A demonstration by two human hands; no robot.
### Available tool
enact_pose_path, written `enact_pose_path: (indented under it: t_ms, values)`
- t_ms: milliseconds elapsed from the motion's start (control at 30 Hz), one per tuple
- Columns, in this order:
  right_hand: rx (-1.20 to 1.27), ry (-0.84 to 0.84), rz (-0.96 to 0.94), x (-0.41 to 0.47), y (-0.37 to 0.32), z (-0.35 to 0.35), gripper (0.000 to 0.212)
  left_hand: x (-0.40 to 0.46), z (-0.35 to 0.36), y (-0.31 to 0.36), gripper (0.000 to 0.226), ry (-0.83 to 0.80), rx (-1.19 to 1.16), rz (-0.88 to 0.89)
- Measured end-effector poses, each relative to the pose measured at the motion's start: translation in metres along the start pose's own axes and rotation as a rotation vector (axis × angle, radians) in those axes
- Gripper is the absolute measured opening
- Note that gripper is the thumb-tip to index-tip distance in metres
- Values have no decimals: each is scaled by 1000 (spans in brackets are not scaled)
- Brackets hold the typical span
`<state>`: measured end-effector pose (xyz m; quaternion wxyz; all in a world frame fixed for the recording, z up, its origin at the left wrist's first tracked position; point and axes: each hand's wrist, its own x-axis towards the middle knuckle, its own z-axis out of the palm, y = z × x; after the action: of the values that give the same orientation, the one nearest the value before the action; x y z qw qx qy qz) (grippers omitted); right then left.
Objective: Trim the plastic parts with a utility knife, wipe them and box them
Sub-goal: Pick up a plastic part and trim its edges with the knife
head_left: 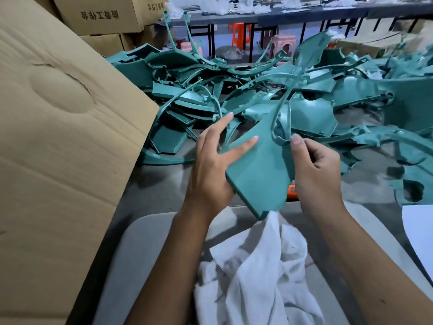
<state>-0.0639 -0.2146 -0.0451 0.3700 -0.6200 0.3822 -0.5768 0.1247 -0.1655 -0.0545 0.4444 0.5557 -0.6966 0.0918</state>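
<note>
I hold a flat teal plastic part (260, 174) tilted above the table, with a thin curved runner (284, 99) still joined to its upper end. My left hand (210, 165) grips its left edge, fingers stretched over the face. My right hand (316, 170) pinches the part's right side where the runner meets it. A white cloth (257, 273) lies crumpled under the part, on my lap. An orange tool (293, 190), probably the utility knife, peeks out behind the part near my right wrist. Several more teal parts (234, 90) are heaped on the table beyond.
A large cardboard box flap (58, 137) leans along the left. More cartons (98, 17) are stacked at the back left. A white sheet (419, 231) lies at the right edge. Far benches and orange and pink stools (239, 34) stand behind.
</note>
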Motion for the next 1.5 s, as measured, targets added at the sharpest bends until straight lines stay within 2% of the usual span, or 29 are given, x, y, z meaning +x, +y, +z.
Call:
enact_pose_path:
  t_ms: [67, 133, 200, 267, 333, 400, 467, 533, 667, 767, 867, 967, 1033, 1167, 1233, 1333, 1367, 1433, 1500]
  values:
    - [133, -99, 47, -1, -1, -4, 64, 1, 0, -4, 41, 87, -7, 66]
    - [89, -185, 17, 0, -2, -10, 66, 1, -3, -2, 40, 187, -268, -47]
    - [-252, -325, -140, 6, 3, -20, 47, 3, -8, 7, 21, 294, -639, -322]
    - [-654, -534, -224, 13, 6, -27, 38, 7, -12, 11, 13, 358, -832, -521]
    - [-838, -694, -231, 16, 8, -29, 42, 9, -16, 9, 15, 368, -940, -612]
    - [-899, -748, -219, 17, 11, -30, 41, 9, -20, 9, 28, 366, -1050, -660]
    - [-973, -708, -200, 17, 15, -30, 40, 7, -23, 7, 37, 360, -1101, -691]
    - [-1036, -571, -191, 18, 21, -29, 37, 6, -24, 5, 30, 369, -1122, -748]
    - [-921, -275, -79, 19, 21, -27, 27, 7, -27, 0, 37, 434, -1159, -886]
    - [-898, -76, -131, 18, 18, -25, 34, 5, -30, -3, 37, 436, -1152, -894]
    - [-595, 57, -196, 13, 9, -22, 43, 4, -27, -4, 38, 479, -1040, -862]
    - [-317, -37, -241, 6, 3, -15, 26, 3, -21, -2, 32, 455, -885, -791]
    - [-271, -134, -261, 1, 0, -7, 21, 2, -20, -1, 35, 390, -892, -766]
    - [-294, -221, -321, -3, -4, -2, 29, 1, -23, 2, 44, 326, -1019, -826]
    - [-287, -230, -327, -4, -6, -2, 35, -1, -28, -3, 44, 284, -974, -815]
    - [-370, -204, -351, -3, -9, -4, 35, -1, -43, -14, 26, 141, -840, -628]
    - [-410, -189, -360, -2, -9, -5, 35, -2, -46, -18, 34, 91, -789, -559]
    - [-465, -184, -369, -1, -9, -7, 35, -4, -50, -26, 49, 56, -713, -535]
    - [-527, -219, -369, -1, -9, -10, 30, -6, -55, -33, 48, 65, -669, -500]
